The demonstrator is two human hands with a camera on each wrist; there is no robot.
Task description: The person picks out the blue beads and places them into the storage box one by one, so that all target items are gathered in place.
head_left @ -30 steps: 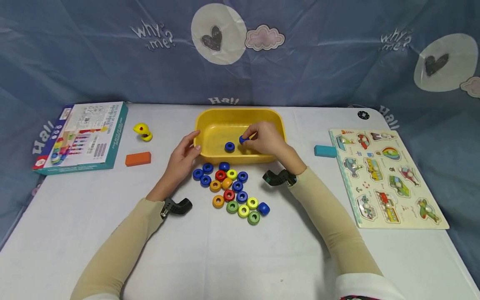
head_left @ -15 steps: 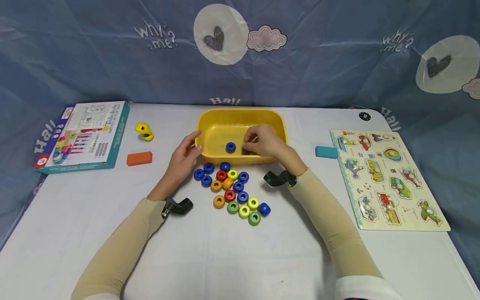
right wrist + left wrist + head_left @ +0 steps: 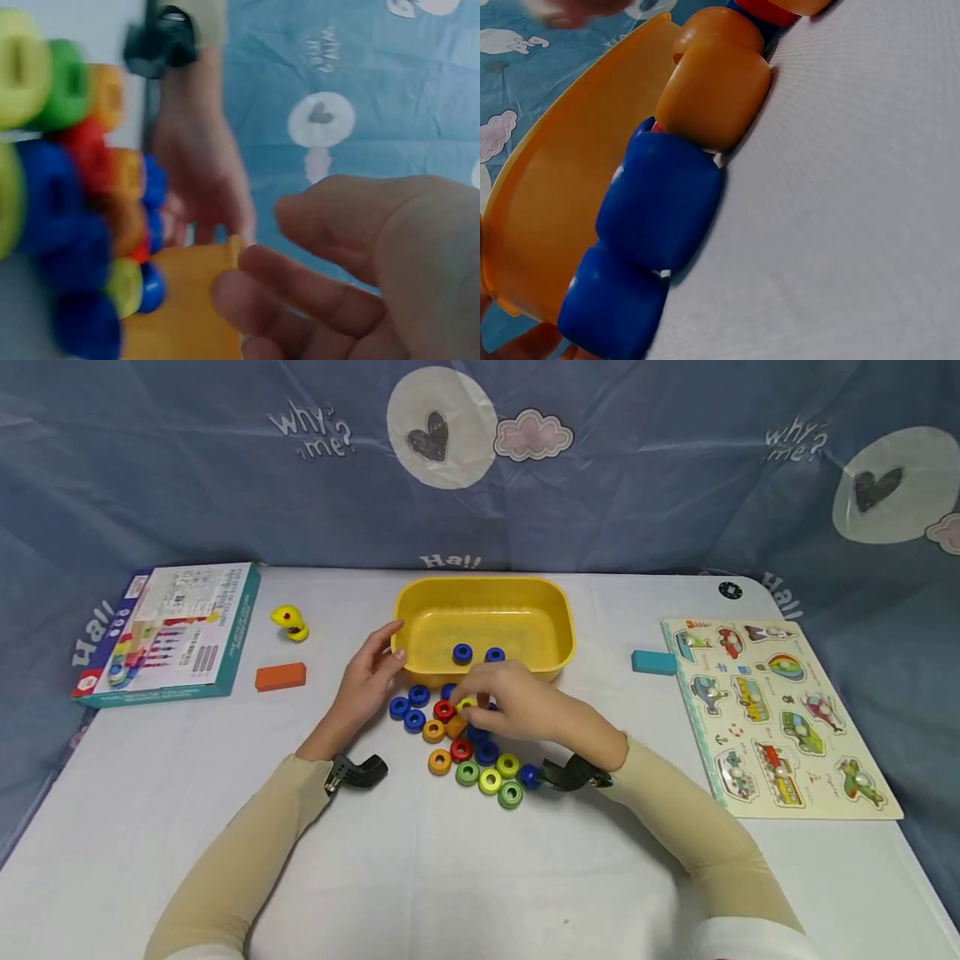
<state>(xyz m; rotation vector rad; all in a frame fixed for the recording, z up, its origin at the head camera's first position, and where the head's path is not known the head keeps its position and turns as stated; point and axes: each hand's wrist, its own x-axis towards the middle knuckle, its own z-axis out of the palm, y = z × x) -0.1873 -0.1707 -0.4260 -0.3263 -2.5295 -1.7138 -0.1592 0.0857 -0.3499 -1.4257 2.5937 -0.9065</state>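
My left hand [image 3: 362, 683] holds the left end of a yellow plastic tub [image 3: 498, 623], fingertips at its rim. In the left wrist view its fingers show low beside the tub wall. Two blue beads [image 3: 462, 653] lie inside. In front of the tub is a loose cluster of blue, red, orange, yellow and green ring beads. My right hand [image 3: 521, 700] hovers over this cluster, thumb and fingers apart, close to a yellow bead [image 3: 465, 703] and an orange bead [image 3: 455, 727]. It hides several blue beads beneath. The right wrist view shows a gap between thumb [image 3: 315, 214] and fingers.
At left are a boxed toy [image 3: 176, 635], a yellow duck-like figure [image 3: 290, 622] and an orange block [image 3: 281, 677]. To the right lie a teal block [image 3: 653, 662] and a picture puzzle board [image 3: 787, 803]. A blue cloth [image 3: 637, 485] hangs behind the white table.
My right hand has let go of a blue bead in the tub, beside the other one. It has moved out over the front rim to the cluster. The left hand has stayed put.
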